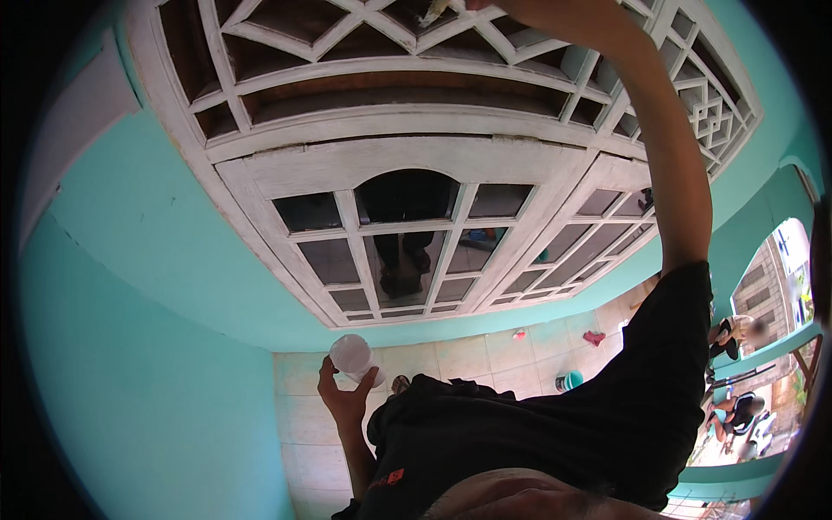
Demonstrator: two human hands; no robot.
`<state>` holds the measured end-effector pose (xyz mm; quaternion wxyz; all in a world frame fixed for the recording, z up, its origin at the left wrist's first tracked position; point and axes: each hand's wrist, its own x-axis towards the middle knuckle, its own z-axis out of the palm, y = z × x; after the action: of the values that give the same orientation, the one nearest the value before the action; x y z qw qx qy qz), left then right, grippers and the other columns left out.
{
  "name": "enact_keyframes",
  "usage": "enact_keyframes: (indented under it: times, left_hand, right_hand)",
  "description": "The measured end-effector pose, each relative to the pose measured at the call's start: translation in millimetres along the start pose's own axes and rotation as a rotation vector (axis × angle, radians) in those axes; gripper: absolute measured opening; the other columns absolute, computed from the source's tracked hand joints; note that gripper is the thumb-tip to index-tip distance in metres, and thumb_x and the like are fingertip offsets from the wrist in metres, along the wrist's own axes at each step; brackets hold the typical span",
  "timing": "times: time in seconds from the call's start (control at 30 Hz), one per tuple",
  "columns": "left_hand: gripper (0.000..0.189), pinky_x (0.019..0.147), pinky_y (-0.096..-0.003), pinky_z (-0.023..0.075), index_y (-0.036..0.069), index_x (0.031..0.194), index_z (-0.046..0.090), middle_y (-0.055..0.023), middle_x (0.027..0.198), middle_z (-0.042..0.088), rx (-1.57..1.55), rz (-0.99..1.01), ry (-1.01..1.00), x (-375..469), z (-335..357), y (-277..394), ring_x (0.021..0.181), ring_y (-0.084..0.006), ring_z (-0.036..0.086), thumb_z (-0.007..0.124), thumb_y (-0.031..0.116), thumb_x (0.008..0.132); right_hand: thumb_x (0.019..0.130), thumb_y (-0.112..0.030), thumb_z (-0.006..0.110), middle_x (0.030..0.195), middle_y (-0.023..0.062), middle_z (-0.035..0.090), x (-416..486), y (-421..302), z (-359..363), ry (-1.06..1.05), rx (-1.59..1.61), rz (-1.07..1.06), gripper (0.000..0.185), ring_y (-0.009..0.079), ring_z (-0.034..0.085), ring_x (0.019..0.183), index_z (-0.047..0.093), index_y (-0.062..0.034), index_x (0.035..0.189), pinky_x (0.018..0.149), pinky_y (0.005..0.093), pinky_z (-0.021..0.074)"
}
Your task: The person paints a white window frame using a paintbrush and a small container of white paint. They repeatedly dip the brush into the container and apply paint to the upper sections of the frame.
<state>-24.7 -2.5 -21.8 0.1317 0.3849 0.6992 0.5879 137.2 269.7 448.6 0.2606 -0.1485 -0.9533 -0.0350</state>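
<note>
My left hand (350,400) grips a white plastic tub (352,359) low on the left, above the tiled floor. Raised to the top edge of the picture, my right hand (497,5) is partly cut off by the frame. Beside its fingers a paintbrush (434,12) with whitish bristles lies against the white wooden lattice (416,42) above the window; its handle is mostly out of view. Below the lattice is a white-painted wooden window frame (403,153) with dark glass panes. The paint on the frame looks thin and patchy.
Turquoise walls (162,325) flank the window. On the tiled floor (455,361) are a teal bucket (569,381), a red cloth (594,338) and a small red-and-white item (519,334). At the far right, people (738,413) sit beyond an arched opening.
</note>
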Motion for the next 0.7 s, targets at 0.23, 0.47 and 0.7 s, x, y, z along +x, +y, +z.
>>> enact_keyframes:
  times: [0.23,0.47,0.7]
  left_hand:
    - [0.062,0.088,-0.0394,0.0503,-0.002,0.115,0.061,-0.014,0.103,0.068,0.027,-0.03,0.014,-4,-8,13,0.096,-0.0277,0.066,0.091,0.016,0.063]
    - [0.059,0.087,-0.0387,0.0502,-0.001,0.113,0.062,-0.0129,0.101,0.069,0.016,0.0,0.001,4,-5,16,0.096,-0.0266,0.066,0.09,0.016,0.064]
    - [0.058,0.086,-0.0384,0.0503,0.0,0.112,0.063,-0.0125,0.099,0.069,0.023,0.032,-0.007,5,-11,18,0.093,-0.0268,0.066,0.09,0.016,0.063]
  right_hand:
    - [0.094,-0.014,0.063,0.078,0.017,0.068,0,10,22,-0.041,0.04,-0.141,0.019,0.0226,0.065,0.067,0.061,0.0046,0.092,0.06,0.0339,0.049]
    - [0.094,-0.017,0.063,0.068,0.0159,0.065,2,14,14,0.172,-0.059,-0.205,0.022,0.0282,0.062,0.059,0.061,0.005,0.092,0.056,0.0378,0.0482]
    - [0.096,-0.018,0.062,0.07,0.0191,0.065,6,13,27,0.016,-0.135,-0.085,0.024,0.0279,0.063,0.061,0.06,0.0048,0.09,0.057,0.0379,0.048]
